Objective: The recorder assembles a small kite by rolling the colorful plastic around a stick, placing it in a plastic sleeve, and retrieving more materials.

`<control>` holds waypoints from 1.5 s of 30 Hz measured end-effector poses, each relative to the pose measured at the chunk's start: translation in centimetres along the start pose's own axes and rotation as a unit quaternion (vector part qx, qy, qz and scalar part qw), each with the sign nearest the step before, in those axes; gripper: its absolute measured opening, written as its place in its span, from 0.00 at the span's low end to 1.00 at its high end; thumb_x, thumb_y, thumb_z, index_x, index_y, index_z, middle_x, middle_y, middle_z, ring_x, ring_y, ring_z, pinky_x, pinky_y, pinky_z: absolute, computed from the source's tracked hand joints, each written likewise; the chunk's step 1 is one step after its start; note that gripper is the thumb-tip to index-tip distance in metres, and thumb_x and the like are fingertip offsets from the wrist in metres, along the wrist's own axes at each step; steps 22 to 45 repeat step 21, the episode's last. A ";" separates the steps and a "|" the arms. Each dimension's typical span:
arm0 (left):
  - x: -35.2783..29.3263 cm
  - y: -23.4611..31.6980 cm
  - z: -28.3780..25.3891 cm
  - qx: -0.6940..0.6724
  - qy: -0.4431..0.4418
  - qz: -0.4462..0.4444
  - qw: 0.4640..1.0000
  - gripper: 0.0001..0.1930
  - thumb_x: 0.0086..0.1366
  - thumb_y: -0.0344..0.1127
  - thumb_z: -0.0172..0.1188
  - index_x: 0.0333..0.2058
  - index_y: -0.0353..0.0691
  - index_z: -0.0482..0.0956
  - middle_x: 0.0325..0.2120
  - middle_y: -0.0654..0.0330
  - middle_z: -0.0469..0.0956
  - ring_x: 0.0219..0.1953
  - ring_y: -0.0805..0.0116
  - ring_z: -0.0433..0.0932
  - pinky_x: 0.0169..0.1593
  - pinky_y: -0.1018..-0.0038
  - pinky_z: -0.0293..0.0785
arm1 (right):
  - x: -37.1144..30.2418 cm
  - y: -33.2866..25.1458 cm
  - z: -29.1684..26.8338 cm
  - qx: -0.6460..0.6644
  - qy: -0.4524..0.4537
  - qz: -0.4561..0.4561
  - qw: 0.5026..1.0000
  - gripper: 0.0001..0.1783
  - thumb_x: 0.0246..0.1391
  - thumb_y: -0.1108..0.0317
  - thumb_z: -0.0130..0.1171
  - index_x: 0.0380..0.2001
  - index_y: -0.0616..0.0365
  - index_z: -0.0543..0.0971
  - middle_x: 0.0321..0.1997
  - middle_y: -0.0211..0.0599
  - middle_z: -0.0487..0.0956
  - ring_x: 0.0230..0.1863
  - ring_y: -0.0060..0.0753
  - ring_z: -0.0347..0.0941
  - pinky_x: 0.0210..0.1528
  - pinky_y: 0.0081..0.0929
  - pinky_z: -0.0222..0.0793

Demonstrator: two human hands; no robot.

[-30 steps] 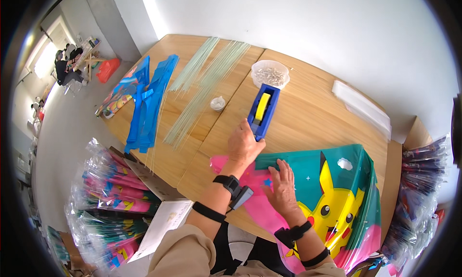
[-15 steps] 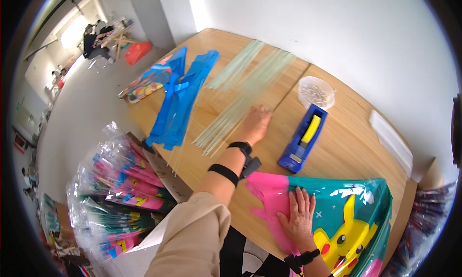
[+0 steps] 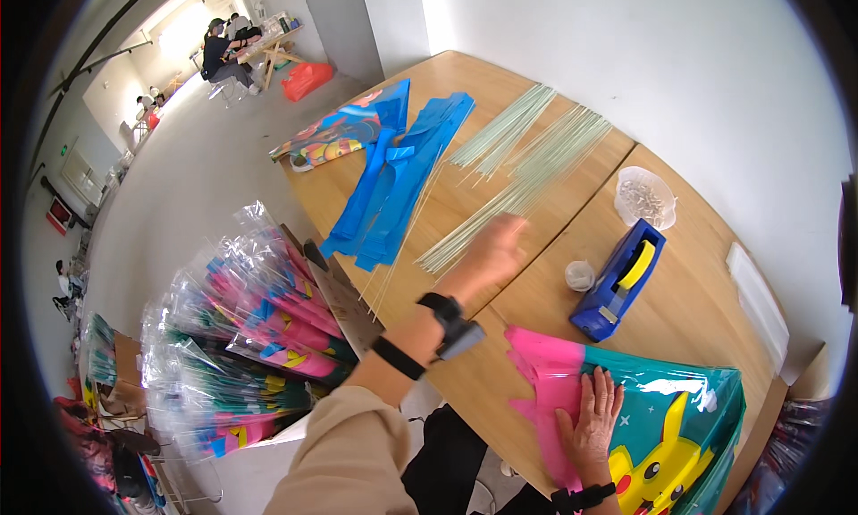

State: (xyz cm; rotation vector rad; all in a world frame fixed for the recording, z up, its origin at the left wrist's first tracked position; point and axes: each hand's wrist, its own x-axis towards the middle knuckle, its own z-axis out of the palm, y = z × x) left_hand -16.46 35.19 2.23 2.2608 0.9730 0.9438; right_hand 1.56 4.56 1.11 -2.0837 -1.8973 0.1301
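Note:
A shiny plastic kite sheet (image 3: 657, 381), teal and pink with a yellow cartoon figure, lies at the table's near right. My right hand (image 3: 592, 421) rests flat on it, fingers stretched out, near where pink meets teal. My left hand (image 3: 492, 257) is over the near ends of a bundle of thin pale rods (image 3: 527, 193). It is blurred and its fingertips are turned away, so whether it holds anything is hidden. Between my left hand and a blue tape dispenser (image 3: 618, 282) with a yellow wheel stands a small clear round cup (image 3: 579, 275).
Blue plastic strips (image 3: 407, 184) and a folded printed sheet (image 3: 344, 130) lie at the far left. A bowl of small white pieces (image 3: 645, 198) stands behind the dispenser. At lower left is a box of wrapped kites (image 3: 259, 336). A white tray (image 3: 758, 305) lies by the wall.
The view has swung left. My left hand has moved leftward, away from the tape dispenser. The small clear cup, not visible before, now shows. My right hand stays flat on the sheet.

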 end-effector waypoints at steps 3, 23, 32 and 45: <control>-2.4 -9.5 -7.1 0.144 0.212 -0.025 0.966 0.07 0.50 0.24 0.54 0.30 0.39 0.76 0.29 0.50 0.76 0.35 0.48 0.74 0.37 0.59 0.70 | 0.1 -0.3 -0.3 -0.004 -0.012 0.006 1.000 0.38 0.44 0.55 0.60 0.57 0.63 0.64 0.64 0.50 0.60 0.68 0.52 0.49 0.69 0.56 0.35; -7.6 -17.3 -19.9 0.285 0.065 -0.453 0.842 0.16 0.47 0.43 0.70 0.29 0.37 0.80 0.30 0.50 0.81 0.37 0.52 0.80 0.40 0.59 0.74 | 0.2 -0.5 0.0 -0.027 -0.027 0.012 0.999 0.39 0.44 0.54 0.59 0.58 0.61 0.63 0.65 0.49 0.58 0.68 0.53 0.49 0.69 0.55 0.33; -7.6 -17.3 -19.9 0.285 0.065 -0.453 0.842 0.16 0.47 0.43 0.70 0.29 0.37 0.80 0.30 0.50 0.81 0.37 0.52 0.80 0.40 0.59 0.74 | 0.2 -0.5 0.0 -0.027 -0.027 0.012 0.999 0.39 0.44 0.54 0.59 0.58 0.61 0.63 0.65 0.49 0.58 0.68 0.53 0.49 0.69 0.55 0.33; -7.6 -17.3 -19.9 0.285 0.065 -0.453 0.842 0.16 0.47 0.43 0.70 0.29 0.37 0.80 0.30 0.50 0.81 0.37 0.52 0.80 0.40 0.59 0.74 | 0.2 -0.5 0.0 -0.027 -0.027 0.012 0.999 0.39 0.44 0.54 0.59 0.58 0.61 0.63 0.65 0.49 0.58 0.68 0.53 0.49 0.69 0.55 0.33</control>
